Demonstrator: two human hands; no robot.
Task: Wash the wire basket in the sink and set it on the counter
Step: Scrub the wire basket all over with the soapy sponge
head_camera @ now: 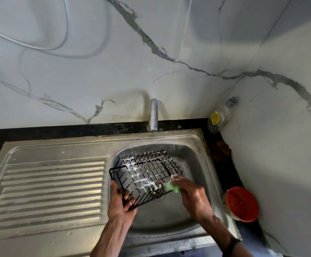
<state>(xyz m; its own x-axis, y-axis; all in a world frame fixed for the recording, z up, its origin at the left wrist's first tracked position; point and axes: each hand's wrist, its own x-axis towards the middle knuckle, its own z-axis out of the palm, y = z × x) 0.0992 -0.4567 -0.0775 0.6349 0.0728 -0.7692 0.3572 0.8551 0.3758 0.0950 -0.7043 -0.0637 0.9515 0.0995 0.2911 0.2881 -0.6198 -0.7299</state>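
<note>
A black wire basket (147, 173) lies tipped on its side over the steel sink bowl (193, 160), with white soap foam on its wires. My left hand (121, 203) grips the basket's near lower corner at the bowl's left edge. My right hand (191, 195) holds a green sponge (171, 187) and presses it against the basket's right side. No water runs from the tap (153, 115).
A ribbed steel draining board (49, 186) lies left of the bowl. A red-lidded tub (241, 204) stands on the dark counter at right. A clear bottle with a yellow label (219, 117) stands in the back corner. Marble walls close off the back and right.
</note>
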